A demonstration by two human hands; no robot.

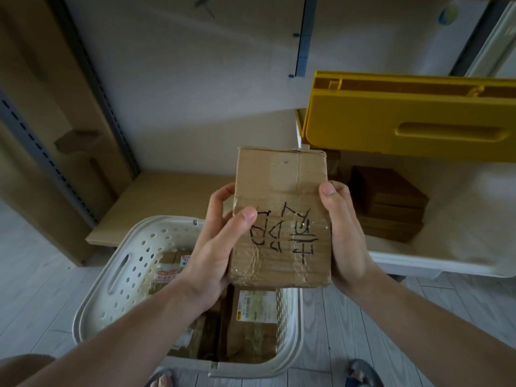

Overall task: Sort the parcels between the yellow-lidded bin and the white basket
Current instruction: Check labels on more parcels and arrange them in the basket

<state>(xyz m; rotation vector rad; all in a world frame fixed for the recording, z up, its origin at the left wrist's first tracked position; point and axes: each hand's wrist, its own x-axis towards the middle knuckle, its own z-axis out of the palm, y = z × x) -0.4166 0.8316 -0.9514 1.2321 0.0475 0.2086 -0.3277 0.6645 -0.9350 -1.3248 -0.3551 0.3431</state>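
Observation:
I hold a taped brown cardboard parcel (282,196) with black handwriting on it, upright in front of me. My left hand (215,247) grips its left edge, thumb across the front. My right hand (343,233) grips its right edge. Below the parcel stands the white perforated basket (120,275) on the floor, with several labelled parcels (251,319) inside. To the right is the white bin (418,263) with its yellow lid (405,127) raised open. A stack of brown parcels (391,205) lies inside the bin.
A low wooden shelf board (156,202) lies behind the basket against the white wall. Cardboard sheets and a metal rack upright (83,88) stand at the left. My feet in sandals (360,372) are on the pale plank floor by the basket.

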